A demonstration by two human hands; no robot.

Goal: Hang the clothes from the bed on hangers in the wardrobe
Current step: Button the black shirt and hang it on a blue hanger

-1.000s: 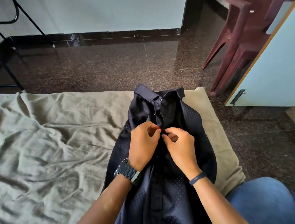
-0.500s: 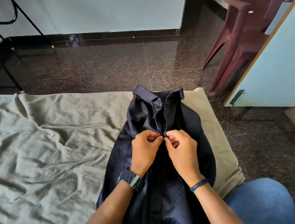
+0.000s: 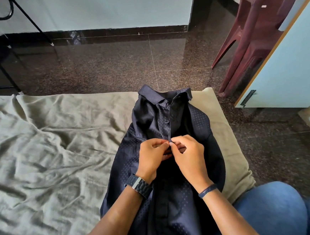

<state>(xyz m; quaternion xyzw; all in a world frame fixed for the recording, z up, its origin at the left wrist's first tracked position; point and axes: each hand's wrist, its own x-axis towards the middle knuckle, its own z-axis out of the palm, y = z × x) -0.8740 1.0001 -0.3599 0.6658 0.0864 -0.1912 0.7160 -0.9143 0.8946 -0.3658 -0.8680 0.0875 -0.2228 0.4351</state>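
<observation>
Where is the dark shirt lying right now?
In the head view the dark shirt lies right of centre on the bed sheet, collar toward the floor, with the left hand and right hand pinching its front placket.

A bed under a rumpled olive sheet carries a dark dotted shirt lying collar-far near its right end.
</observation>
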